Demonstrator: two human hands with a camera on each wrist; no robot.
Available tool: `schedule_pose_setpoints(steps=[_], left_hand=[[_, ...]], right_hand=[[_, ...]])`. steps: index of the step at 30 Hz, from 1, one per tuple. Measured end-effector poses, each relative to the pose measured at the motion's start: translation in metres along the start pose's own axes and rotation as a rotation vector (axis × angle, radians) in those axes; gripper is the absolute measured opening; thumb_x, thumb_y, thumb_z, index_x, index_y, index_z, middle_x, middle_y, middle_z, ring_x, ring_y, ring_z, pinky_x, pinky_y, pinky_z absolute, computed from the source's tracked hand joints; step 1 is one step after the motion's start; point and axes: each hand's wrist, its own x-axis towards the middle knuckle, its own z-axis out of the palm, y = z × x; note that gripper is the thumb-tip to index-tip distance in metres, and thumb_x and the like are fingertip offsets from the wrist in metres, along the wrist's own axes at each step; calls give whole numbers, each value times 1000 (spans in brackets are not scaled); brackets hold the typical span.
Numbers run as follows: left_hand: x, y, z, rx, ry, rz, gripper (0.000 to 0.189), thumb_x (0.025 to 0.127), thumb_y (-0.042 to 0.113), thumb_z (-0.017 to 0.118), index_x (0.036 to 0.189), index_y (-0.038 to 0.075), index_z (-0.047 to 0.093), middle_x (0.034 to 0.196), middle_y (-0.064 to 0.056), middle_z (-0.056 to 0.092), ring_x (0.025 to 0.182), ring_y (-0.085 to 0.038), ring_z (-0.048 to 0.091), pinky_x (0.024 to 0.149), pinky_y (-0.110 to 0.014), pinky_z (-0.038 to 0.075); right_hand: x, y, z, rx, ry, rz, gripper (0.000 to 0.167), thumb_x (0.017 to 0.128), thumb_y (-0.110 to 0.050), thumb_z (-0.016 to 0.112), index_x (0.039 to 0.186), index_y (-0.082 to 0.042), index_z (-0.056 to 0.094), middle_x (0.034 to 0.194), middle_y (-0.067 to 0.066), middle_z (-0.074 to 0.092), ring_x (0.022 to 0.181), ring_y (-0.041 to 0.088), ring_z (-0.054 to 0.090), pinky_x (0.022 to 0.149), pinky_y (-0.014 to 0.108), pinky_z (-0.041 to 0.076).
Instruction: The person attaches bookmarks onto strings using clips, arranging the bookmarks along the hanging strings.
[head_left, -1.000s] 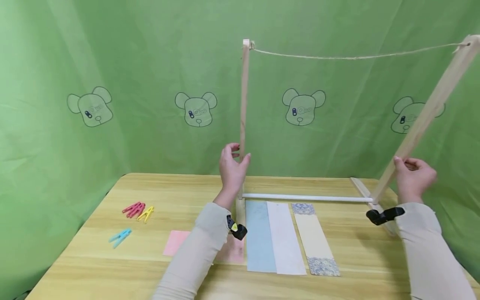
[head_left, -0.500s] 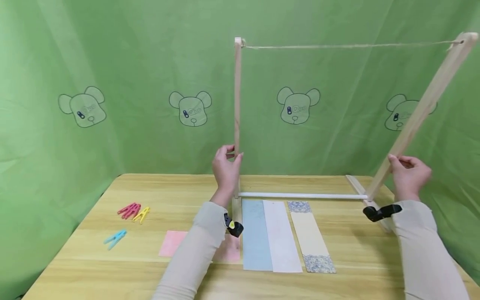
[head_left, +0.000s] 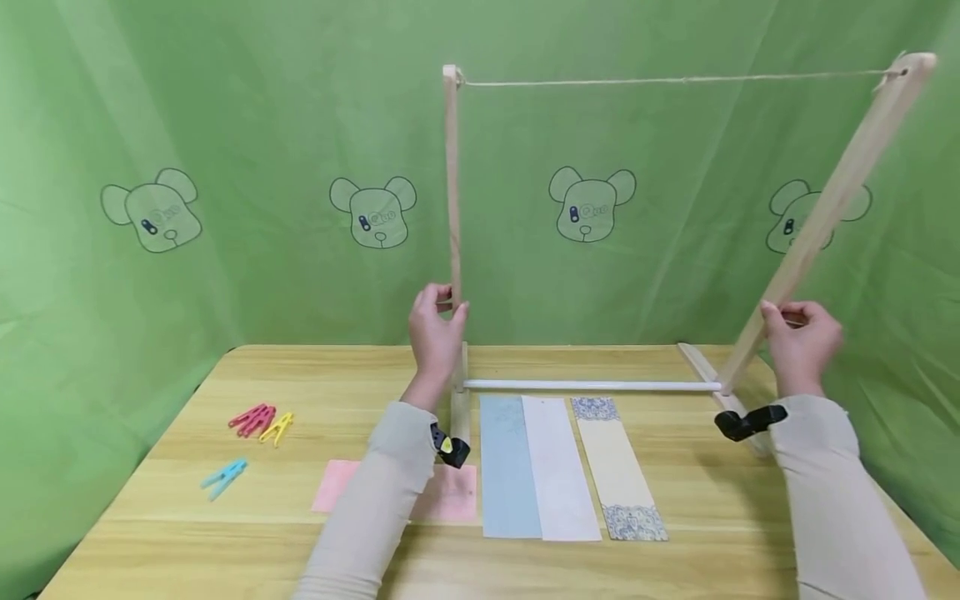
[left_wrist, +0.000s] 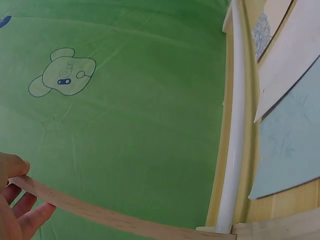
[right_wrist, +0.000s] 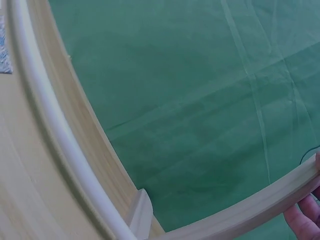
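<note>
A wooden frame stands toward the back of the table, with a left post [head_left: 453, 183], a right post [head_left: 832, 200], a white rod [head_left: 592, 385] low between them and a thin cord [head_left: 675, 81] stretched almost straight across their tops. My left hand [head_left: 437, 333] pinches the left post in its lower part, thumb on one side and fingers on the other; the left wrist view shows the fingers [left_wrist: 37, 216] against the wood. On the right post, my right hand [head_left: 802, 346] grips at a similar height. In the right wrist view its fingertips [right_wrist: 302, 222] hold the post's edge.
Before the rod lie a blue strip [head_left: 510, 467], a white strip [head_left: 562, 471] and a cream strip [head_left: 621, 467] with patterned ends. A pink sheet [head_left: 333, 486] is partly under my left forearm. Pink clothespins [head_left: 252, 419], a yellow one [head_left: 277, 428] and a blue one [head_left: 224, 478] lie left.
The cord sagged a second ago and is now nearly straight. With both hands still holding the posts, the frame has shifted left relative to the strips, and the left post's top leans farther left.
</note>
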Motion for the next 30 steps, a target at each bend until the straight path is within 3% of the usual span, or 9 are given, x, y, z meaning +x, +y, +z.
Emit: schedule_pose_setpoints(steps=[5,22,30], left_hand=[[3,-3,-6,0,-4,-7,22,81,1,70,101,0,60,99,-12,63,90,-22,64,73,-29,58],[15,-11,-31,29,8,-27,22,81,2,70,101,0,60,100,-12,62,90,-22,62,81,-30,54],[19,-20,-49,44,29,-14,22,82,1,70,100,-2,59,99,-15,62,89,-26,62,80,-36,56]], right_hand=[[-3,0,4,-65,-3,-43,13,85,-16,70,78,-20,60,68,-22,55,59,-7,53,54,3,46],[-19,-2,20,-260,-59,-151,15,87,-27,67,79,-20,56,67,-26,50,60,-9,50,51,5,44],[-35,-2,36,-341,-51,-291,25,88,-24,66,91,0,60,70,-19,50,62,-8,46,54,3,41]])
